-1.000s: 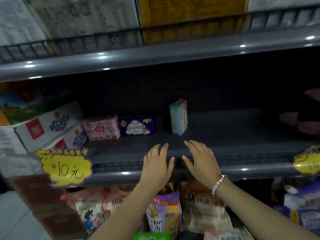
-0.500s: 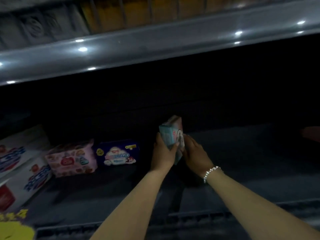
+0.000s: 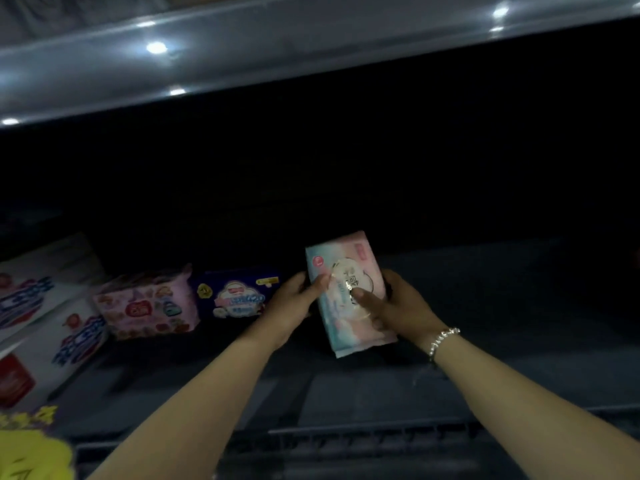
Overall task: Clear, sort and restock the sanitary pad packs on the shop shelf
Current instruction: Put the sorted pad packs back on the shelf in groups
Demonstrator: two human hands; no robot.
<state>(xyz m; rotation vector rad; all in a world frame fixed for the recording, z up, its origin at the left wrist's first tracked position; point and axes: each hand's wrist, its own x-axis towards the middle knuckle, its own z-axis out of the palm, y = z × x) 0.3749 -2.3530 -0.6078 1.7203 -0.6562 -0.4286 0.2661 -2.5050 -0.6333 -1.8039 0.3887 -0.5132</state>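
Pastel pink and teal wrapping covers the pad pack [image 3: 349,292] held between both hands over the dark shelf [image 3: 485,323], slightly tilted with its printed face turned up toward the camera. The left hand [image 3: 294,303] grips the pack's left edge, its thumb laid across the front near a small red mark and the rest of its fingers [image 3: 320,282] curled behind, out of sight. The right hand [image 3: 398,306] holds the right edge, with one of its fingers [image 3: 363,296] pressed on the round emblem in the middle of the front and the others wrapped around the side and back. A beaded bracelet [image 3: 443,341] circles the right wrist.

Just left of the left hand, a dark blue pack [image 3: 239,294] stands at the back of the shelf, and a pink pack [image 3: 149,306] with small cartoon pictures stands beside it, the two close together or touching; which one, I cannot tell. Further left, white packs [image 3: 52,323] with blue lettering and red marks lie stacked at a slant. A yellow price tag [image 3: 31,452] shows at the lower left corner, in front of the shelf's wire front rail [image 3: 381,434]. Above, the glossy grey edge of the upper shelf [image 3: 311,46] catches several spots of light. The shelf's back is too dark to make out.
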